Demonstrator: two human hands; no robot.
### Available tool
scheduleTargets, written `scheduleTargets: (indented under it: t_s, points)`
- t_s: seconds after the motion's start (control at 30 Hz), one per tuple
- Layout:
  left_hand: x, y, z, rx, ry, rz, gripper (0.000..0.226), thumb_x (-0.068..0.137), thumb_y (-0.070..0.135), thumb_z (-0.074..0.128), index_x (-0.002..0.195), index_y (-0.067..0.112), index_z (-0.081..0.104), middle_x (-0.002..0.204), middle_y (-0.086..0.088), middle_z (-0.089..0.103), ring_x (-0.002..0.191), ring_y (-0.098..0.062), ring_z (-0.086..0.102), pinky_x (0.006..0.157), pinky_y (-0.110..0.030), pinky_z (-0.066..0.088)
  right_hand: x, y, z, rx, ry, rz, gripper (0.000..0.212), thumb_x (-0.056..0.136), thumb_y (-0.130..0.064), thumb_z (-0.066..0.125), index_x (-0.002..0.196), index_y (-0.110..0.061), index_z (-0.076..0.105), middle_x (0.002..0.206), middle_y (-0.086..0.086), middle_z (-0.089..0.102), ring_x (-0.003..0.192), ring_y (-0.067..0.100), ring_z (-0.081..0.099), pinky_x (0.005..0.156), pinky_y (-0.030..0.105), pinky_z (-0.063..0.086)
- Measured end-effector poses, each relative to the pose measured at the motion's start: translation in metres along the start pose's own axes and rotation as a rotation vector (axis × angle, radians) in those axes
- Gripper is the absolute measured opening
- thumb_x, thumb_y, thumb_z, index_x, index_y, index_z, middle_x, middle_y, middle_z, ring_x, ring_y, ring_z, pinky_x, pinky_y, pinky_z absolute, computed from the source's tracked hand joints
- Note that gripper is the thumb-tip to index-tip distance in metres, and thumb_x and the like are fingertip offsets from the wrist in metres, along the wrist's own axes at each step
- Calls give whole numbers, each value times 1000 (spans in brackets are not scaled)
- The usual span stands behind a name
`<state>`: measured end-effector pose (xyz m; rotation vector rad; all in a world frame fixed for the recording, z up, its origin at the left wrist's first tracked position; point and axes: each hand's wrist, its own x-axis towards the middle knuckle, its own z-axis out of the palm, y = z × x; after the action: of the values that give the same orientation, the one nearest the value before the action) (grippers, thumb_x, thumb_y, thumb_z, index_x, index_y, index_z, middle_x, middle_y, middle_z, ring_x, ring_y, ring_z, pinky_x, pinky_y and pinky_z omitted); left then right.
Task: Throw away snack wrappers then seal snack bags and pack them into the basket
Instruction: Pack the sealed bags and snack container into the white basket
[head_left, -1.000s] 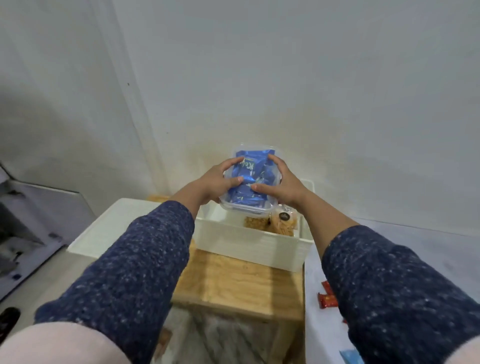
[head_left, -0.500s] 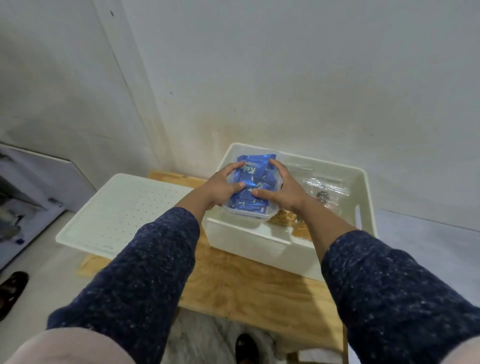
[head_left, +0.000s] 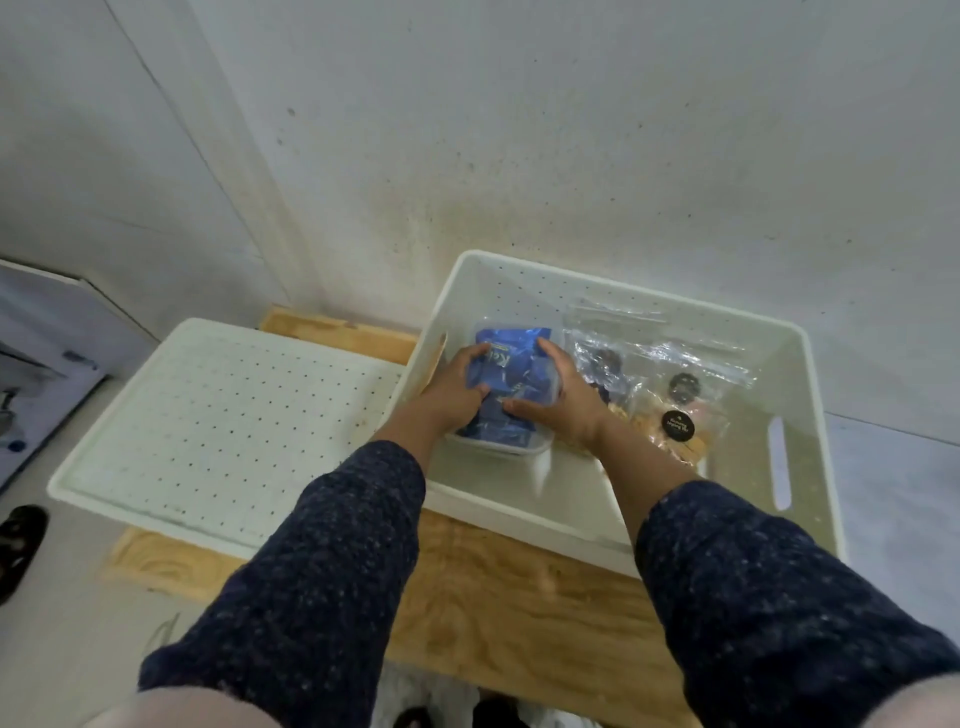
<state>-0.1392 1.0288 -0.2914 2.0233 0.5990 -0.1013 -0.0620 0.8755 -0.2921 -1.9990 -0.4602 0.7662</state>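
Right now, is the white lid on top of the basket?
No, the white lid lies flat on the wooden bench beside the basket, which stands open.

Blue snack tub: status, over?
Both hands, left and right, grip blue snack tub inside basket. Cookie bags beside it. Nothing blocking.

Between my hands, a little left of the frame's centre, the blue wrapper (head_left: 511, 364) in the clear tub shows pale letters that look like "Kc"; my fingers cover the rest. The round black stickers (head_left: 678, 425) on the clear bags, right of centre, carry light print too small and blurred for me to read.
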Motion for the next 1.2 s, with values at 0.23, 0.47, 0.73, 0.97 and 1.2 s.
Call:
scheduleTargets:
  t_s: [0.23,0.47,0.73,0.97,1.2]
  points:
    - [12,0,3,59,-18,-23,55,95,11,47,144,29,28,151,-7,31,134,-27,36,99,-24,31,7,-4,-3,-101,-4,52,99,76,-31,76,150,-30,10,154,3,28,132,29,41,83,23,41]
    - [8,34,-10,494,-83,-97,60,90,32,55,143,23,28,141,-13,46,122,-33,50,98,-35,40,10,-31,-16,-488,-79,129,97,77,-44,71,149,-29,9,149,14,37,131,34,42,105,39,36]
    - [-12,90,-47,774,23,21,42,88,24,59,126,8,51,125,-12,54,106,-25,56,76,-27,40,-13,-91,-55,-970,-52,138,67,76,-37,72,133,-11,47,135,11,51,120,28,51,97,36,43]
    - [-56,144,-69,930,122,216,53,88,41,57,125,4,48,124,-14,50,110,-29,53,87,-35,47,-78,-140,-84,-1059,152,65,56,85,-41,60,126,-3,51,127,14,54,115,29,53,94,34,46]
    - [-142,165,-54,895,177,434,56,90,40,52,131,4,41,129,-14,45,119,-30,45,95,-40,41,-191,-144,-89,-972,356,59,58,86,-40,58,129,-2,47,131,16,51,119,30,50,97,36,45]
